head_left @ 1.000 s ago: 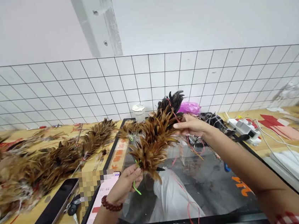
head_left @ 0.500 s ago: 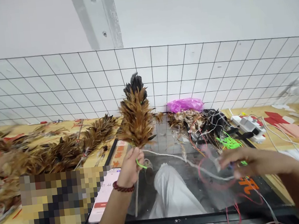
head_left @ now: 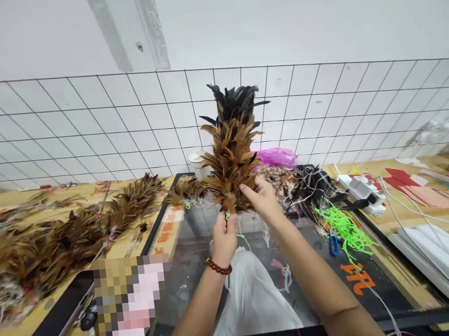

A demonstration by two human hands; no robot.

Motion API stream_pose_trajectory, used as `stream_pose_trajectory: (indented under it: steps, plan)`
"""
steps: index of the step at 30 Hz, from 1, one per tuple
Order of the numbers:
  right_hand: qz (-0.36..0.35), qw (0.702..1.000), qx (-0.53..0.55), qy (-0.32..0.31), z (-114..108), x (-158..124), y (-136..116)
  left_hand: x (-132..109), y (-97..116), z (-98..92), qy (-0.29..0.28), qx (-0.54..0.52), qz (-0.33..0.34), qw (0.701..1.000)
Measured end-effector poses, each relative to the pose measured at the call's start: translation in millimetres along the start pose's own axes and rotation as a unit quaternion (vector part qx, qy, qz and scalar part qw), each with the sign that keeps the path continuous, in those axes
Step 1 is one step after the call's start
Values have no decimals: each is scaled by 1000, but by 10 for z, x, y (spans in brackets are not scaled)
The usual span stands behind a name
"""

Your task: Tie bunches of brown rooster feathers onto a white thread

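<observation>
My left hand [head_left: 224, 236] is wrapped round the lower end of a feather duster [head_left: 233, 156], which stands upright over the glass-topped table. Black feathers crown it, with brown ones layered below. Bright green string [head_left: 228, 215] shows at the base by my left thumb. My right hand [head_left: 266, 201] grips the duster's lower right side, its thumb on the near feathers and the other fingers partly hidden among them. Blue thread snips [head_left: 334, 243] lie to the right beside a tangle of green strings [head_left: 345, 225].
Brown feather strands [head_left: 66, 227] cover the wooden table at left, near a black phone [head_left: 52, 322] and keys [head_left: 88, 321]. Behind on the right are a pink plastic bag [head_left: 276, 158], black feathers [head_left: 318, 182] and a power strip [head_left: 365, 193]. A wire grid [head_left: 131, 124] backs the table.
My right hand has come from the right side onto the feathers. The duster has shifted right and up. The white cord no longer stretches between my hands, and the blue snips now show on the table.
</observation>
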State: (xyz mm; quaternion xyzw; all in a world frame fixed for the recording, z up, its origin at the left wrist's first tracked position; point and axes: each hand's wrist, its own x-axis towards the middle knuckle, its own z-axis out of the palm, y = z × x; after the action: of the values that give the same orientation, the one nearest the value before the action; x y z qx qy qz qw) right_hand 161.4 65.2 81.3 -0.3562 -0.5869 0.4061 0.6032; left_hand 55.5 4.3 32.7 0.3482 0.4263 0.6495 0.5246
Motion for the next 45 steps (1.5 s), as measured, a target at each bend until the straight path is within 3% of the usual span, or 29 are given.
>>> stream_pose_trajectory:
  steps: [5, 9, 14, 18, 20, 22, 24, 27, 30, 33, 39, 42, 44, 45]
  plan:
    - [80, 996, 28, -8, -224, 42, 128, 15, 99, -56, -31, -7, -70, 997]
    - [29, 998, 21, 56, -200, 37, 76, 19, 73, -105, -40, 14, -60, 997]
    - [-26, 999, -13, 40, -71, 159, 58, 40, -4, -175, -18, 7, -39, 999]
    - [51, 989, 101, 98, -207, 240, 86, 100, 80, -375, -72, -78, -150, 983]
    - [140, 981, 122, 52, -229, 145, 90, 143, 126, -487, -107, -135, -194, 966]
    - [260, 956, 117, -74, -165, -44, 100, 186, 143, -571, -121, -169, -205, 956]
    - [352, 907, 112, -201, -46, -257, 129, 218, 134, -616, -124, -176, -197, 957]
    - [404, 862, 147, -267, 100, -457, 209, 229, 115, -626, -125, -157, -181, 963]
    - [397, 874, 184, -211, 125, -480, 300, 207, 131, -612, -99, -111, -175, 973]
    - [371, 895, 184, -167, 116, -477, 363, 204, 163, -615, -34, -71, -148, 986]
    - [345, 910, 148, -177, 200, -580, 439, 283, 177, -800, 36, -92, -101, 990]
    - [279, 915, 55, -286, 180, -472, 551, 302, 173, -961, 46, -137, -111, 983]
    - [227, 887, -33, -402, 157, -296, 679, 306, 181, -1057, 53, -205, -108, 971]
    - [208, 873, -92, -431, 162, -184, 756, 307, 187, -1093, 58, -244, -102, 963]
